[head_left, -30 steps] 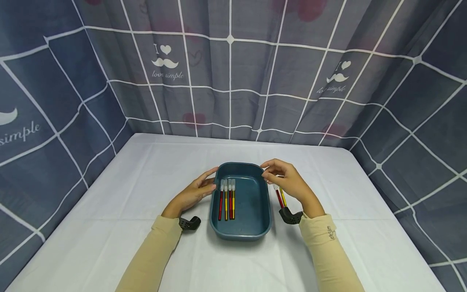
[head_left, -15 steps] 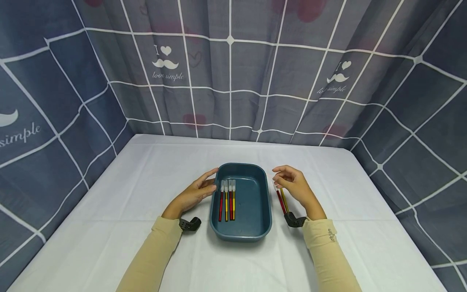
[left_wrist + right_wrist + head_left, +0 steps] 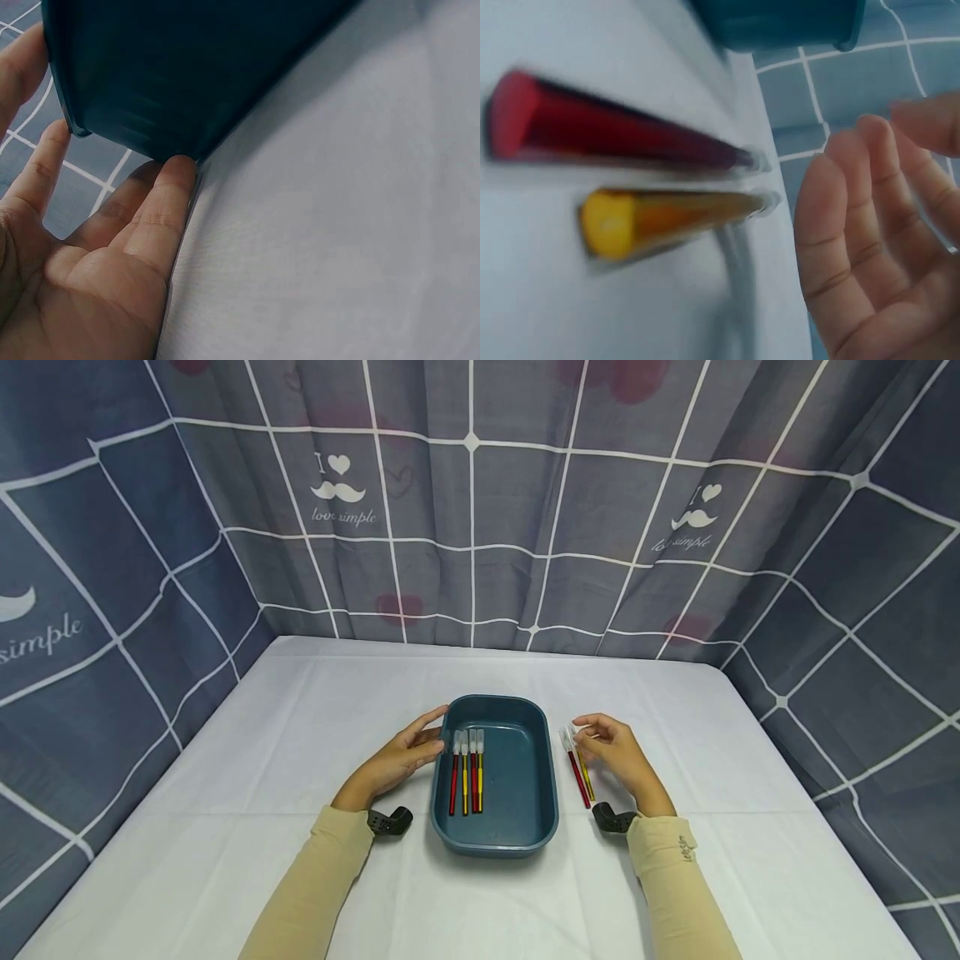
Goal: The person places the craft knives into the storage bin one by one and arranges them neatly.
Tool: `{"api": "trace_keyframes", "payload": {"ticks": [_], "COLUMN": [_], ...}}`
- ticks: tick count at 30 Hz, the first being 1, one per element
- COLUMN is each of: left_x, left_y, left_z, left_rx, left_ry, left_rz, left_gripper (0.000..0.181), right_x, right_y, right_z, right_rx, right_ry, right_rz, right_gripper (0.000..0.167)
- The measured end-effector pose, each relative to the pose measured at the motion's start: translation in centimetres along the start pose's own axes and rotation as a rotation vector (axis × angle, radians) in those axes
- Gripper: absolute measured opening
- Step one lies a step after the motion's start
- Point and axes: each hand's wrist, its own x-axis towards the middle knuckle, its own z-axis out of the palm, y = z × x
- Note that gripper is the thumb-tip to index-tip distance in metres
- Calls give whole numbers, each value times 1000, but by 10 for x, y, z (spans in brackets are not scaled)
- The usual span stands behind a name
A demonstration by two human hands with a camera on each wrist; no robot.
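A dark teal rectangular tub (image 3: 521,810) stands on the table; inside, along its left side, lie several slim pen-like sticks (image 3: 465,785) with red or yellow barrels and clear caps. My left hand (image 3: 393,764) touches the tub's left wall with extended fingertips; the left wrist view shows the fingers (image 3: 154,229) against the tub's wall and bottom edge. To the right of the tub lie a red stick (image 3: 578,778) and a yellow stick (image 3: 587,777), clear caps pointing away. My right hand (image 3: 618,760) hovers by the yellow one's cap, fingers loosely bent, nothing visibly held.
A white cloth (image 3: 300,693) covers the table. Grey checked curtains (image 3: 510,502) hang behind and on both sides. A black wrist device (image 3: 390,820) sits at the left wrist, and another black device (image 3: 613,818) at the right wrist.
My right hand has moved from the tub's right rim to the right and nearer me, uncovering more of the two sticks there. The left hand and the tub have stayed put.
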Motion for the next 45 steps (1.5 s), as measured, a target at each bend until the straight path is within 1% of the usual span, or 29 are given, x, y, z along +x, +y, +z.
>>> {"api": "trace_keyframes", "payload": {"ticks": [6, 11, 17, 20, 25, 29, 34, 39, 41, 45], "left_x": [0, 0, 0, 0, 0, -1, -1, -1, -1, -1], "left_y": [-2, -1, 0, 0, 0, 1, 2, 2, 3, 2], "left_z": [-1, 0, 1, 0, 0, 0, 0, 0, 0, 0], "left_rx": [3, 2, 9, 17, 18, 16, 19, 18, 17, 22], "left_ry": [-7, -12, -12, -7, -1, 3, 7, 8, 9, 11], "left_rz": [7, 7, 3, 2, -3, -6, -8, -9, -9, -11], "left_gripper": [73, 73, 73, 73, 73, 73, 73, 72, 72, 72], "right_x": [-1, -3, -6, -8, -7, -6, -6, -4, -4, -5], "right_y": [10, 14, 20, 20, 19, 17, 14, 10, 8, 4], "right_z": [-2, -5, -9, -10, -10, -7, -3, 0, 0, 0], "right_rx": [17, -9, -12, -35, -127, -193, -276, -414, -461, -497], "right_ry": [-31, -43, -34, -25, -20, -17, -16, -20, -25, -34], "right_rz": [34, 75, 121, 146, 201, 235, 234, 223, 234, 263], "right_gripper": [38, 39, 41, 40, 40, 42, 44, 45, 47, 49]}}
